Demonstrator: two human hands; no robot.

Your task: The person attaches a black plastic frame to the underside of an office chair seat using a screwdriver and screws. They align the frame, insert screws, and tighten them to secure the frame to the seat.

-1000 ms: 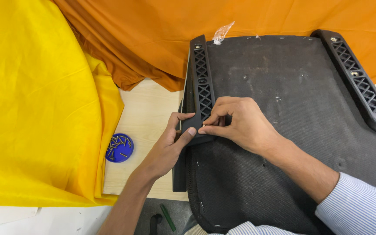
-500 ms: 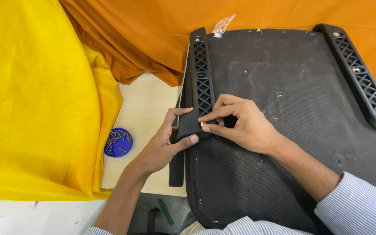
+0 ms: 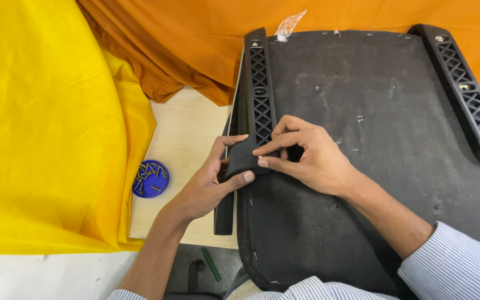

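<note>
A large black felt-covered seat panel (image 3: 384, 139) lies upside down on the table. A black plastic lattice bracket (image 3: 260, 78) runs along its left edge. My left hand (image 3: 212, 180) grips the lower solid end of that bracket, thumb across its front. My right hand (image 3: 306, 155) pinches a small screw between thumb and forefinger, its tip against the bracket just beside my left thumb. A second lattice bracket (image 3: 470, 100) sits on the panel's right edge.
A small blue round lid (image 3: 150, 179) holding several screws rests on the light wooden tabletop (image 3: 187, 144). Yellow cloth (image 3: 45, 122) covers the left side, orange cloth (image 3: 195, 39) the back. A green-handled tool (image 3: 211, 264) lies below the table edge.
Both hands have stayed on the bracket's lower end. My right fingers have shifted slightly, bringing the screw down toward the bracket beside the left thumb.
</note>
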